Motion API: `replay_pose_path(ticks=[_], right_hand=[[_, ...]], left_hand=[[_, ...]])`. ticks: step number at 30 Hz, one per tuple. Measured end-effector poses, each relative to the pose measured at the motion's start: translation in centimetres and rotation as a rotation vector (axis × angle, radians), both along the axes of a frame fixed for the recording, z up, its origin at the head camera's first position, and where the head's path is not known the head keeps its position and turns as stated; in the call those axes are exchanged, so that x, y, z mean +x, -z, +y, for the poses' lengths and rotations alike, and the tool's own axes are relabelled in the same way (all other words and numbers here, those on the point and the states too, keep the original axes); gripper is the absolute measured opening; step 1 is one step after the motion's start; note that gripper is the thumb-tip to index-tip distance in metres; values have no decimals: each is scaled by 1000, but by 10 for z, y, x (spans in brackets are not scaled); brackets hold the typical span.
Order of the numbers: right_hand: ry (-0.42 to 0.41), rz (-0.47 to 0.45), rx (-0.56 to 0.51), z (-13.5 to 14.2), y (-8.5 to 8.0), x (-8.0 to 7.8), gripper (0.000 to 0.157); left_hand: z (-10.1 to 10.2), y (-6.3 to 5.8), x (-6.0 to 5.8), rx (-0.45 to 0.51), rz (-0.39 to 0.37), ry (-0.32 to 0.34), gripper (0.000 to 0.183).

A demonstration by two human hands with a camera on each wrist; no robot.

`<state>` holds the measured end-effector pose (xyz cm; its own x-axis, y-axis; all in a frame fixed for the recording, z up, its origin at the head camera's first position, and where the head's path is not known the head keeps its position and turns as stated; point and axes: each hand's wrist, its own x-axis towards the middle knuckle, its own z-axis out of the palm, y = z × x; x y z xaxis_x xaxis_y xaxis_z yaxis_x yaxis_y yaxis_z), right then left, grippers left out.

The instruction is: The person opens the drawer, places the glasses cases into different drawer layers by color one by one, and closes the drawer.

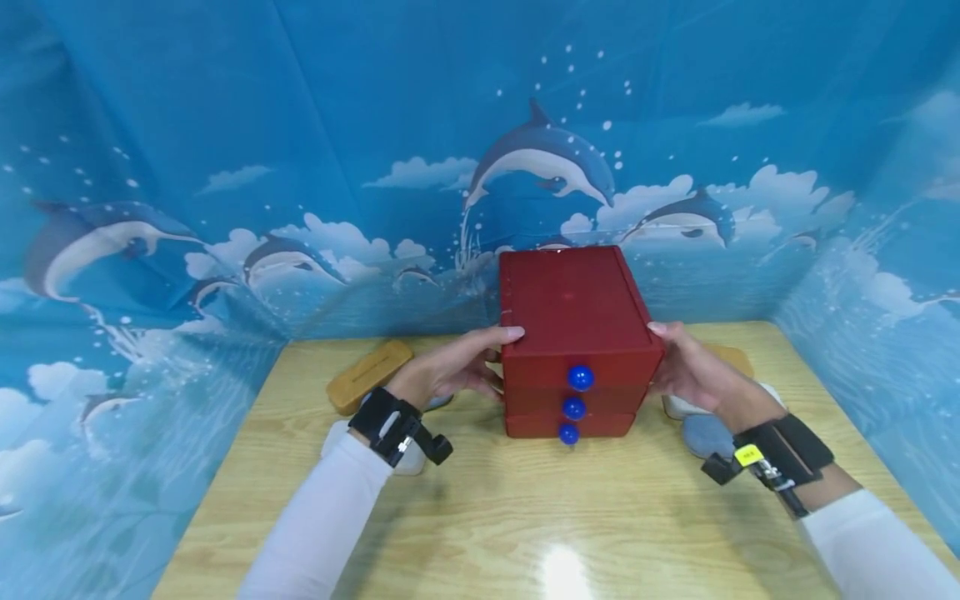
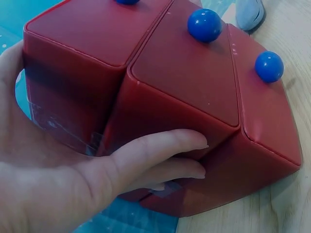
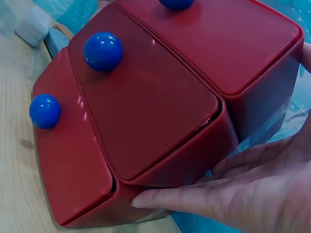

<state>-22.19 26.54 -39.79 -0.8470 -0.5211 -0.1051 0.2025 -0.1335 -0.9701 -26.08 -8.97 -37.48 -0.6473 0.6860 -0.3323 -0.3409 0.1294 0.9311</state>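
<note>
A red three-drawer box [image 1: 566, 304] stands on the wooden table with its front towards me. Three round blue knobs run down its front, the top knob [image 1: 581, 377] being the highest. My left hand [image 1: 465, 362] grips the box's left side, thumb over the top edge. In the left wrist view its fingers [image 2: 165, 143] lie along the side wall. On the opposite side my right hand [image 1: 690, 367] holds the box, its thumb at the top right edge. The right wrist view shows a finger [image 3: 170, 198] against the lower drawer section's side.
A tan-brown oblong block [image 1: 369, 377] lies at the left back, with a white object [image 1: 408, 460] partly behind my left wrist. To the right, a grey-blue rounded object [image 1: 705, 435] sits near another tan piece [image 1: 731, 360]. A dolphin-printed blue cloth [image 1: 420, 100] hangs behind.
</note>
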Motion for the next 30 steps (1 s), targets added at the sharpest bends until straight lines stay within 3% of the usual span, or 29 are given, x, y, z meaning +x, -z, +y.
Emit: replay_pose_path(ticks=[10,30], right_hand=[[-5,4,25,0,-1,-3,56],[3,-6,-16,-6,-2,2,54]], left_hand=[[1,-3,0,-29,-24,-5,73],[4,-4,0,-13,-70,-16,75]])
